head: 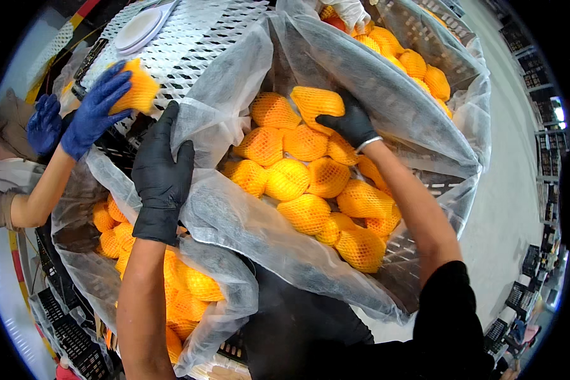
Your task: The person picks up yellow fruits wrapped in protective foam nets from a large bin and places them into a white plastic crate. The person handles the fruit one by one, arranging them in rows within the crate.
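My right hand (pixel 351 121), in a black glove, grips a fruit in an orange foam net (pixel 313 102). It is over the far side of a crate lined with thin white sheeting (pixel 247 228). Below it in the crate lie several more foam-netted fruits (pixel 287 179). My left hand (pixel 160 178), gloved in black too, is at the crate's left rim. Its thumb and fingers are spread against the white liner (pixel 204 123), and I see no fruit in it.
At left, a co-worker's blue-gloved hand (pixel 97 107) holds a netted fruit (pixel 135 88). Lined crates with netted fruits stand at lower left (pixel 83 280) and upper right (pixel 475 95). A white-gloved hand (pixel 351 14) reaches into the latter. A round white scale (pixel 140 28) rests on white mesh (pixel 209 33).
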Demonstrator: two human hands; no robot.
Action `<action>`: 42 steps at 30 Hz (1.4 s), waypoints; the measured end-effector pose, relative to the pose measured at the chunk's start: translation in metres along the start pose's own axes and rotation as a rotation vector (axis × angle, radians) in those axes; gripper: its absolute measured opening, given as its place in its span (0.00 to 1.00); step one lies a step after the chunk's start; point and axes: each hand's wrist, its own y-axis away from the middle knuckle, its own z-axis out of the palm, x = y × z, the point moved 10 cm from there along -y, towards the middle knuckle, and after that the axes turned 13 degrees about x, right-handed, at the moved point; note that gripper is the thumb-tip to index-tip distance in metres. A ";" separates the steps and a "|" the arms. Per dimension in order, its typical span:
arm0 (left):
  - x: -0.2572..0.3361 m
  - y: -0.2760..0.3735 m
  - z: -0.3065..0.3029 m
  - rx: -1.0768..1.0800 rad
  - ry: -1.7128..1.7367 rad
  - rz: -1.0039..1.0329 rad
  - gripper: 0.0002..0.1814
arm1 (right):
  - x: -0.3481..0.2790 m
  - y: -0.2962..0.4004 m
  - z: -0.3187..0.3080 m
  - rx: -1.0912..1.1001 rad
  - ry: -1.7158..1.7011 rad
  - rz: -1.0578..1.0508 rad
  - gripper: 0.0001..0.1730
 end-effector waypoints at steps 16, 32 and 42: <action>0.004 0.000 -0.003 0.047 -0.010 0.044 0.32 | 0.084 0.021 0.078 0.241 -0.519 0.812 0.46; 0.001 0.000 -0.002 0.020 0.012 -0.042 0.31 | 0.107 0.018 0.106 0.024 -0.430 0.925 0.42; 0.007 0.000 0.001 0.023 -0.084 0.020 0.30 | 0.107 0.011 0.099 -0.108 -0.075 0.785 0.37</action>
